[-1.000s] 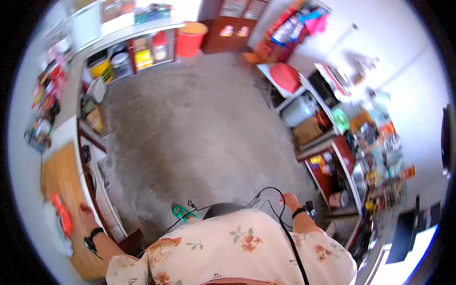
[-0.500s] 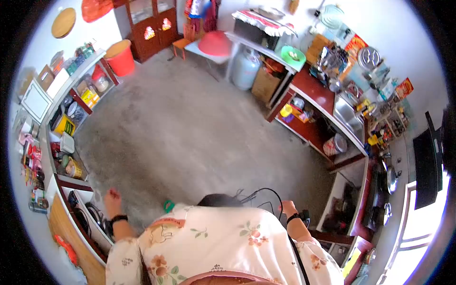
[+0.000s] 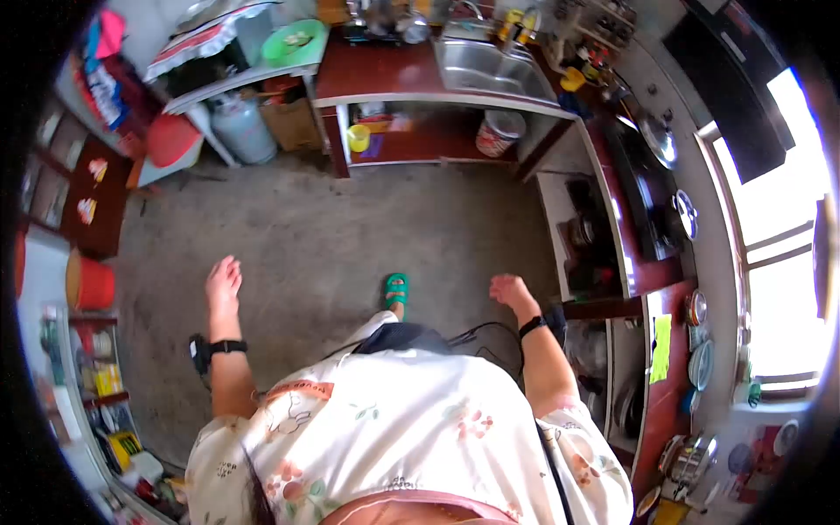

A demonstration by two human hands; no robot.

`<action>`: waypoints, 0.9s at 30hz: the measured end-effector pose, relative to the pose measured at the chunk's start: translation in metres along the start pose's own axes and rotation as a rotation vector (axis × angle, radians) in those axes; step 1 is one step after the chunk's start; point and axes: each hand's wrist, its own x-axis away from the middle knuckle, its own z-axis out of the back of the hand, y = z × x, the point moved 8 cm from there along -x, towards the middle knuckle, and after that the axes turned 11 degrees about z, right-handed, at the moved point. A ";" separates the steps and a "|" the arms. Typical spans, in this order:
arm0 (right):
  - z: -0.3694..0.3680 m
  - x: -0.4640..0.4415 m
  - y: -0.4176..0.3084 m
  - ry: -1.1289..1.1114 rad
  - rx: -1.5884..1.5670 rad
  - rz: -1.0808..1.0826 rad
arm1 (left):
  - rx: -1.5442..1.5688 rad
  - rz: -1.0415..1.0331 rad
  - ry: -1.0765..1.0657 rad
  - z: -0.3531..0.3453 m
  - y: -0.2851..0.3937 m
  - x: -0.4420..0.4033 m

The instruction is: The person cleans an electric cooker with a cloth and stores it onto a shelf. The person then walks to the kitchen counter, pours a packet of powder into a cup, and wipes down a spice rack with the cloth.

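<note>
My left hand [image 3: 225,280] hangs over the bare floor with its fingers loosely bent and apart, holding nothing. A black band [image 3: 228,346] circles that wrist, with a dark device beside it. My right hand [image 3: 512,290] is held out over the floor too, its fingers loosely curled and nothing visible in them. Another black band [image 3: 531,326] is on the right wrist. Neither hand touches any furniture. Between them, one foot in a green sandal [image 3: 396,285] is stretched forward on the concrete floor [image 3: 324,227].
Ahead stands a dark red counter [image 3: 381,74] with a steel sink [image 3: 494,70] and a bucket [image 3: 501,133] on its lower shelf. A gas cylinder [image 3: 245,131] is under the left worktop. A stove [image 3: 643,192] lines the right side. A red bin [image 3: 91,282] stands at left.
My view has turned to the right, bringing the sink counter to the front. Both hands have swung further forward, and the green-sandalled foot has stepped out.
</note>
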 end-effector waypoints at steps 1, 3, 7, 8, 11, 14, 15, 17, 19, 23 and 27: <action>0.013 -0.005 -0.043 0.089 -0.024 -0.102 | -0.043 -0.010 -0.085 -0.067 0.008 -0.017; 0.045 -0.018 -0.119 0.236 -0.119 -0.118 | -0.100 0.002 -0.217 -0.197 0.008 -0.041; 0.129 -0.071 -0.183 0.316 -0.277 -0.015 | -0.308 0.002 -0.514 -0.446 0.012 -0.004; 0.146 -0.084 -0.193 0.364 -0.213 0.015 | -0.402 -0.014 -0.623 -0.497 0.003 -0.005; 0.171 -0.113 -0.216 0.417 -0.252 -0.007 | -0.546 -0.053 -0.776 -0.618 -0.017 0.008; 0.203 -0.161 -0.222 0.375 -0.198 -0.064 | -0.644 -0.094 -0.851 -0.713 -0.034 0.010; 0.218 -0.184 -0.217 0.335 -0.280 -0.058 | -0.661 -0.115 -0.866 -0.742 -0.038 0.008; 0.253 -0.243 -0.176 0.178 -0.650 0.080 | -0.691 -0.142 -0.847 -0.785 -0.044 -0.001; 0.287 -0.286 -0.182 0.290 -0.390 0.021 | -0.653 -0.123 -0.864 -0.818 -0.062 -0.021; 0.357 -0.394 -0.229 0.229 -0.114 0.143 | -0.711 -0.080 -0.711 -0.895 -0.064 -0.031; 0.427 -0.512 -0.213 0.304 0.244 0.386 | -0.686 -0.106 -0.768 -0.988 -0.061 -0.025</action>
